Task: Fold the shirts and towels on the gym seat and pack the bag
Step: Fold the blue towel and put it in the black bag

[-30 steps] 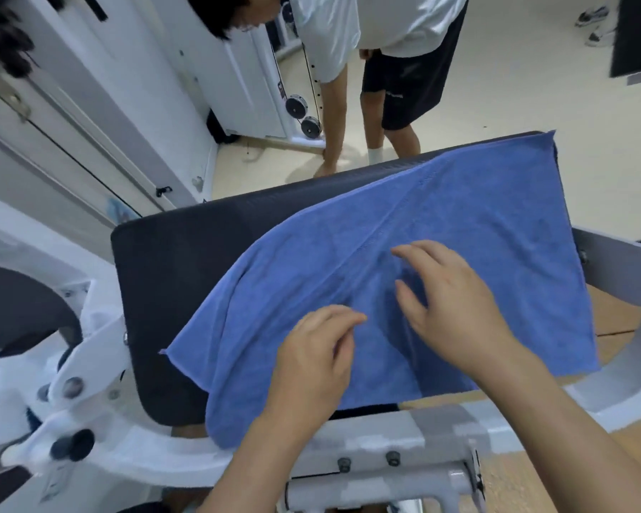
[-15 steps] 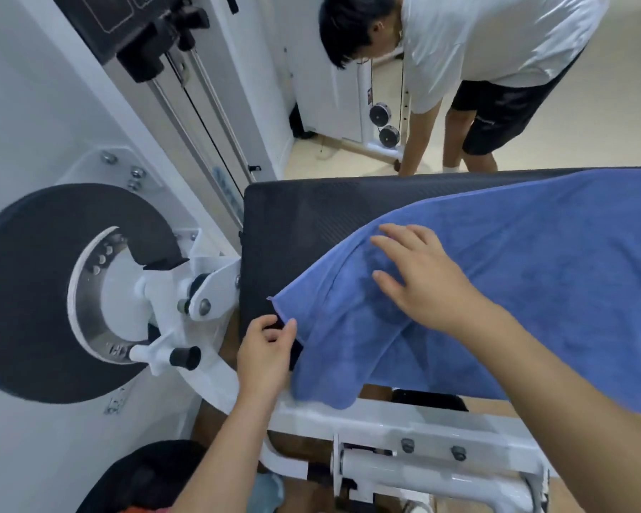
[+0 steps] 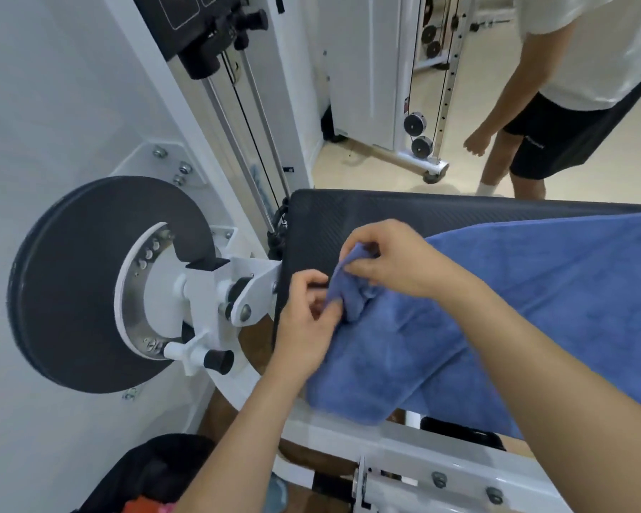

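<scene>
A blue towel (image 3: 533, 309) lies spread over the black padded gym seat (image 3: 367, 216), its near edge hanging over the front. At the towel's left end, my left hand (image 3: 304, 327) pinches the bunched corner from below. My right hand (image 3: 389, 261) grips the same corner from above, and the cloth is lifted and crumpled between both hands. A dark bag (image 3: 156, 472) with something red and pink inside sits on the floor at the bottom left, partly hidden by my left forearm.
A large black weight disc (image 3: 89, 283) on a white machine arm stands close to the left of the seat. The white frame bar (image 3: 422, 472) runs below the seat. Another person in a white shirt and black shorts (image 3: 555, 142) stands beyond the seat at the upper right.
My left hand rose from the seat's edge and took hold of the towel's left corner. My right hand closed on the same corner and bunched it. The other person straightened and shifted right.
</scene>
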